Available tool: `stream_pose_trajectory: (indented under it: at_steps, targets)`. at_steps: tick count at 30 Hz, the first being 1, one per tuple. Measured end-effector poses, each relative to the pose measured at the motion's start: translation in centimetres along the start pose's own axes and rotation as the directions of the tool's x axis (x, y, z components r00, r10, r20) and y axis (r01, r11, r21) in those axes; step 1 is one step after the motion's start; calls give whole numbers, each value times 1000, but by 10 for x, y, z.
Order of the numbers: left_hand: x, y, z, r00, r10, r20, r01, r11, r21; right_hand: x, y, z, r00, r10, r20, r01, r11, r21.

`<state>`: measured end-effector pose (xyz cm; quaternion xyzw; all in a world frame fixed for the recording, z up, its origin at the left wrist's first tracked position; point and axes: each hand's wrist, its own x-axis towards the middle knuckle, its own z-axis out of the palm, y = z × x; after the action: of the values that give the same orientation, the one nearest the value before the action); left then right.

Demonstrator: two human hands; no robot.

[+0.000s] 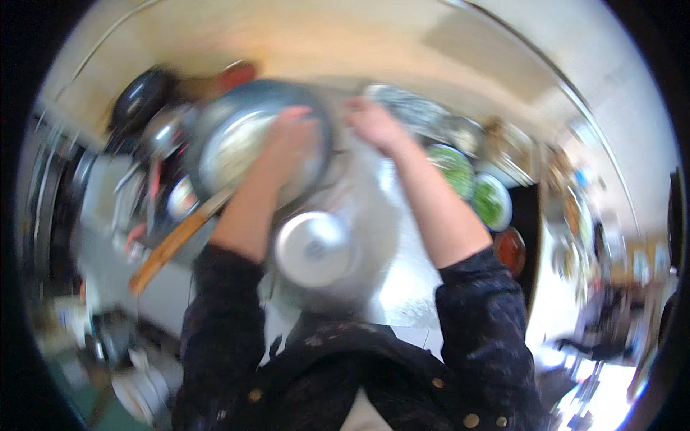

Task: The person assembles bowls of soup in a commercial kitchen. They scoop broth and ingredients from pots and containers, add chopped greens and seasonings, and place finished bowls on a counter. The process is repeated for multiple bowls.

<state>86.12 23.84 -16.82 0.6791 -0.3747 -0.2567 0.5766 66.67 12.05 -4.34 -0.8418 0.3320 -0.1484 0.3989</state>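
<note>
Both hands are blurring, so I cannot tell whether either is gripping or loose. The left hand (293,136) is showing over the right part of a wide, round, dark pan (251,93), which is sitting at the back left of the shiny metal counter (410,284) and holding pale, soft-looking food (237,152). A smooth wooden handle (169,248) is slanting out past the pan's near left rim. The right hand (372,123) is hovering between the pan and a speckled silver tray (408,108), its contents too blurred to name. Nearer the person, a round, pale metal pot or lid (315,248) is lying just beside the pan. Beyond the right forearm, two round bowls (508,202) are holding bright chopped greens (453,171); next to them, a dish (523,253) is holding something reddish.
</note>
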Motion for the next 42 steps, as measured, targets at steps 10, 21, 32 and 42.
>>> stream_pose_trajectory:
  at_steps: [10,21,32,42]
  targets:
    - [-59,138,2,977,199,74,-203,978,54,-195,177,-325,728,198,-656,-457,854,-248]
    - [-138,185,126,970,18,243,-30,998,46,-320,379,-511,639,380,-669,-725,587,-360]
    - [-156,186,127,970,-94,225,77,993,85,-309,389,-515,490,510,-707,-605,783,145]
    - [-222,165,50,971,-160,178,154,987,46,-68,120,-200,1000,20,22,-27,902,431]
